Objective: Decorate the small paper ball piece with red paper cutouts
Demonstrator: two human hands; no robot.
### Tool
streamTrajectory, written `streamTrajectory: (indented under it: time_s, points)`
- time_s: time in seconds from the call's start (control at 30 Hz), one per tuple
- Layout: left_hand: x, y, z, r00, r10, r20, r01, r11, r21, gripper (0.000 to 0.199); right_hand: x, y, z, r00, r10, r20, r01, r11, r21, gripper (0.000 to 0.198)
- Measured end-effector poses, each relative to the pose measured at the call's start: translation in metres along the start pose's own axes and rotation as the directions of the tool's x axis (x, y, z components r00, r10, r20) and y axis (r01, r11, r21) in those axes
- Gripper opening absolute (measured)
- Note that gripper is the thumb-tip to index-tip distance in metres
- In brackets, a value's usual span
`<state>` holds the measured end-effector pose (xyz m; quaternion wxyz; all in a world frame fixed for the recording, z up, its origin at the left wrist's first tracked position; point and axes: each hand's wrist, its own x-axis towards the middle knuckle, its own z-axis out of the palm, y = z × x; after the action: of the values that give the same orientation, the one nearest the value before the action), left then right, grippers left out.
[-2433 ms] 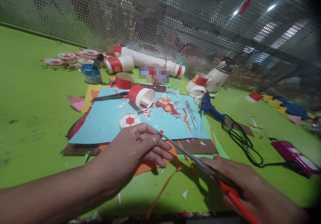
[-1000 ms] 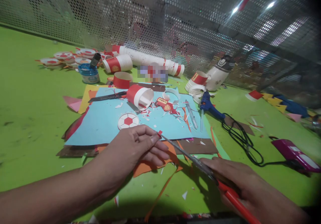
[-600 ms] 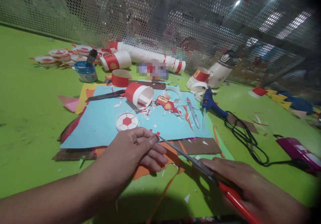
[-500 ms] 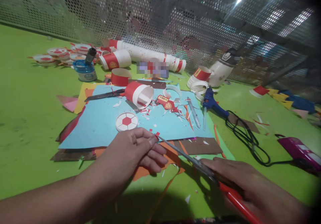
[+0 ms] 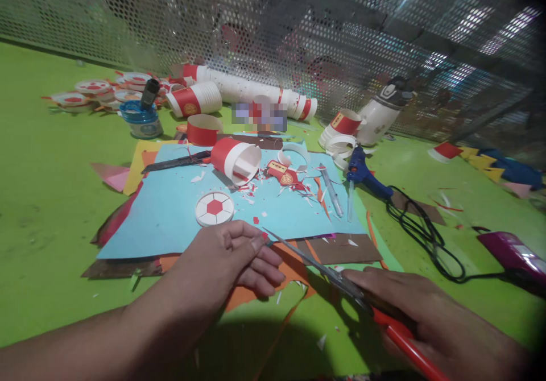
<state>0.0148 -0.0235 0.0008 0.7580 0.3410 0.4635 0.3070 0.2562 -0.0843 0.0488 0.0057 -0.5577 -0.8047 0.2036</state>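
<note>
Between thumb and forefinger, my left hand [image 5: 234, 259] pinches a tiny red paper piece [image 5: 265, 236]; its other fingers are loosely curled. My right hand [image 5: 413, 307] grips a pair of scissors [image 5: 336, 278] by the red handles, the blades pointing left with their tips beside the red piece. Just beyond my left hand, a white disc [image 5: 214, 208] with a red hexagon lies on light blue paper [image 5: 157, 227]. Behind it a red and white paper cup [image 5: 236, 161] rests on its side among paper scraps.
A blue glue gun [image 5: 367, 176] with a black cord lies right of the paper, and a magenta device [image 5: 514, 259] sits farther right. A blue-lidded jar [image 5: 140, 120], stacked cups [image 5: 196, 100] and a white flask [image 5: 381, 114] stand or lie toward the perforated metal screen [image 5: 256, 34].
The scissor blades have drawn slightly away from the red piece, their tips now a little apart from it. My left hand keeps its pinch almost in place. The view has shifted slightly.
</note>
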Motion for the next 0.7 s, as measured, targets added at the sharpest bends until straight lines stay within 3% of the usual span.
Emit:
streamTrajectory:
  time_s: [0.17, 0.4, 0.7]
  points:
    - [-0.004, -0.001, 0.002, 0.999, -0.007, 0.031, 0.007, 1.000, 0.016, 0.019, -0.004, 0.003, 0.000, 0.999, -0.009, -0.050, 0.008, 1.000, -0.005, 0.034]
    - [-0.010, 0.006, -0.001, 0.991, 0.109, 0.072, -0.108, 0.994, -0.012, 0.022, -0.026, 0.020, 0.007, 0.996, 0.013, -0.083, -0.016, 0.999, -0.042, 0.044]
    - [-0.011, 0.005, 0.001, 0.982, 0.119, 0.144, -0.114, 0.993, -0.041, 0.020, -0.040, 0.029, 0.020, 0.989, -0.009, -0.151, -0.017, 0.986, -0.168, 0.046]
